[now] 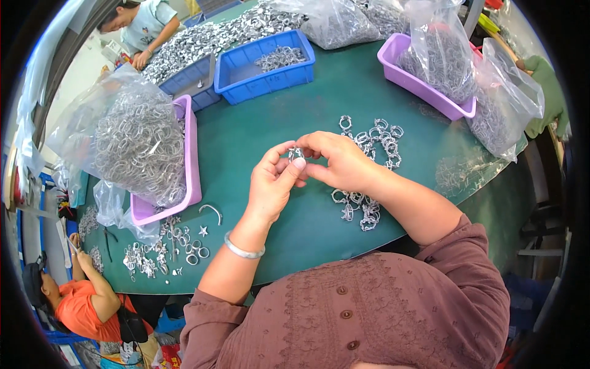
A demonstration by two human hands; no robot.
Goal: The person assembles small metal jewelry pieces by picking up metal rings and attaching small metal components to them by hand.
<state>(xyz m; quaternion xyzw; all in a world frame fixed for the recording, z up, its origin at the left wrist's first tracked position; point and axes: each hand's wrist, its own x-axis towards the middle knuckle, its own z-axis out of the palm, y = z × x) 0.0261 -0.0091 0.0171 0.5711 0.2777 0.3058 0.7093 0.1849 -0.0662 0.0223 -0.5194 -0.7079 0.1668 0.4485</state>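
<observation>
Over the green table, my left hand [271, 184] pinches a small silver metal ring [296, 154] between thumb and fingers. My right hand [338, 161] meets it from the other side, its bent fingers closed on the same ring. The fingers cover part of the ring, so its full shape is hidden. Beneath and beside my right forearm lies a loose group of silver rings [388, 142], with more rings [369, 215] on the near side of that arm. Near my left forearm are several small rings and charms [147, 261], a star-shaped piece [203, 230] and a curved metal strip [212, 213].
A purple bin [192, 154] with a bag of metal rings [138, 144] stands left. Behind are a blue bin [264, 80] and a heap of metal parts [227, 34]. Another purple bin [424, 92] holds bagged parts at right. People work at the far left and near left.
</observation>
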